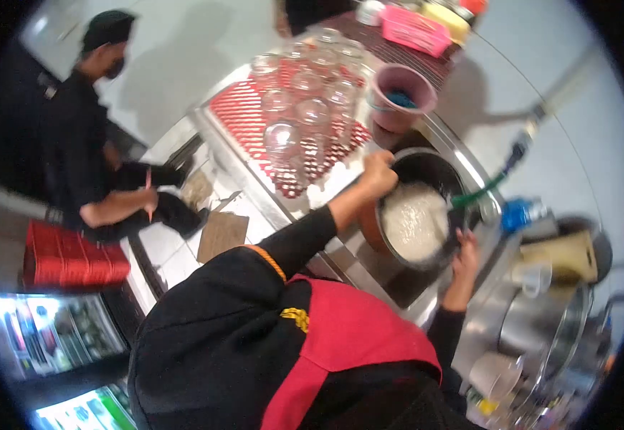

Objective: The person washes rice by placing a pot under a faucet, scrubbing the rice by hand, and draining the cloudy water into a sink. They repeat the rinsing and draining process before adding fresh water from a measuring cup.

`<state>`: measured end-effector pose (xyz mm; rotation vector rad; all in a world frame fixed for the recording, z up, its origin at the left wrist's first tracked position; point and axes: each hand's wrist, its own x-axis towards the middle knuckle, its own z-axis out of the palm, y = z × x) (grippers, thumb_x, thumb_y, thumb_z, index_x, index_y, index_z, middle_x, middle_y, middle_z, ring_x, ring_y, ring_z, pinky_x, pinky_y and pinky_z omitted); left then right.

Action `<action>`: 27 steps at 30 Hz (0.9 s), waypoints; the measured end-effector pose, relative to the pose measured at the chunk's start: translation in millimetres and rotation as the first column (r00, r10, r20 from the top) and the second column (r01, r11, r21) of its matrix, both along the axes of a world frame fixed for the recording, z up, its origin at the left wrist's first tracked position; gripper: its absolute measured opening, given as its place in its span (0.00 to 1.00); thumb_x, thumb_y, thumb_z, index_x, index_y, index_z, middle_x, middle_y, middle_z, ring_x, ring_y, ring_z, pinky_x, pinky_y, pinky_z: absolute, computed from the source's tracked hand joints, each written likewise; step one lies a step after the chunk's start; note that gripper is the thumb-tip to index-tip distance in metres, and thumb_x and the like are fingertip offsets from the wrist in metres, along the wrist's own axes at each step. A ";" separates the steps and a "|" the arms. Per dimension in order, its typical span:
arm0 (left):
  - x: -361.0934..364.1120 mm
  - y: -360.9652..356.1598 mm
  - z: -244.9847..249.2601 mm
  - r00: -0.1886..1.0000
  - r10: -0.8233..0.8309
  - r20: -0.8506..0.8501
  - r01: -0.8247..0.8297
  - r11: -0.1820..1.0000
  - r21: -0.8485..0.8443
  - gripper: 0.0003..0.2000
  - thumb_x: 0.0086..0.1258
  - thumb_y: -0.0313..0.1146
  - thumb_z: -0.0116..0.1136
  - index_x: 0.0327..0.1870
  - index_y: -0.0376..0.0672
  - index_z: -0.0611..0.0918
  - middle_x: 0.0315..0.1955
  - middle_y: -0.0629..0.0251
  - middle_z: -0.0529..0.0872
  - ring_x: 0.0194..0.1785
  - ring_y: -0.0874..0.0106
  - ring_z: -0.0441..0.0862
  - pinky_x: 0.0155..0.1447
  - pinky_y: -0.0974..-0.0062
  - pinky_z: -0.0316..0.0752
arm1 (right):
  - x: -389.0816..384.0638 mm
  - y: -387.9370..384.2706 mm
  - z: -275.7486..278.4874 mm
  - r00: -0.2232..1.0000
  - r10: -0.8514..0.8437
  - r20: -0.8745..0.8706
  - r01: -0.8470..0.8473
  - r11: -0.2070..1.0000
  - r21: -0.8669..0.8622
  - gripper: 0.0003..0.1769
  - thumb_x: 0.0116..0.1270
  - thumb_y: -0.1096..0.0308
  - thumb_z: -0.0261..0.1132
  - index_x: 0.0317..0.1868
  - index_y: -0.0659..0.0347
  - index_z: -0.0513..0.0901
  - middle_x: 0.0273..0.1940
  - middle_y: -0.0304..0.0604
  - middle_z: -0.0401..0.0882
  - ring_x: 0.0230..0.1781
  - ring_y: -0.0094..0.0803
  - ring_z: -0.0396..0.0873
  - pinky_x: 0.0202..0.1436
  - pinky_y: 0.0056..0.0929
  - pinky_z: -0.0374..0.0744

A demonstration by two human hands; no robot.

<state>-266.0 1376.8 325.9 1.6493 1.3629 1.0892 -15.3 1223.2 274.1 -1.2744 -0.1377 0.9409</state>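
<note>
A dark, deep pot sits tilted over the sink, with cloudy whitish liquid inside. My left hand is closed on the pot's rim at its upper left. At the lower right of the rim is my right hand, its fingers curled against the pot edge. A green hose on the tap reaches to the pot's right side. The pot's underside is hidden.
Clear glasses stand on a red-and-white cloth left of the sink. Beyond the pot is a pink bucket. Large metal pots and a blue bottle are on the right. A co-worker works at the left.
</note>
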 end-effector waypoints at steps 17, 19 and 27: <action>34.3 -6.6 -45.6 0.968 -0.011 0.252 0.094 0.942 -0.322 0.08 0.41 0.21 0.54 0.25 0.38 0.80 0.19 0.67 0.79 0.26 0.77 0.73 0.31 0.76 0.69 | 54.3 -7.3 76.2 0.763 0.269 0.588 -0.061 0.935 -0.350 0.21 0.39 0.80 0.60 0.39 0.70 0.74 0.32 0.43 0.76 0.30 0.29 0.73 0.36 0.24 0.72; 39.9 -8.7 -37.1 0.979 -0.046 0.196 0.105 0.948 -0.301 0.09 0.41 0.20 0.54 0.27 0.38 0.81 0.21 0.65 0.81 0.27 0.77 0.75 0.33 0.76 0.71 | 53.7 -13.9 79.8 0.814 0.250 0.524 -0.103 0.950 -0.294 0.21 0.40 0.81 0.60 0.40 0.69 0.74 0.32 0.42 0.76 0.31 0.29 0.73 0.36 0.25 0.72; 49.8 -29.5 29.9 0.958 -0.089 0.272 0.183 0.920 -0.345 0.10 0.41 0.17 0.47 0.25 0.37 0.79 0.18 0.70 0.77 0.21 0.79 0.72 0.26 0.80 0.67 | 51.4 -31.4 88.8 0.844 0.117 0.524 0.074 0.941 -0.329 0.22 0.42 0.83 0.63 0.43 0.71 0.72 0.31 0.45 0.75 0.29 0.30 0.74 0.33 0.25 0.73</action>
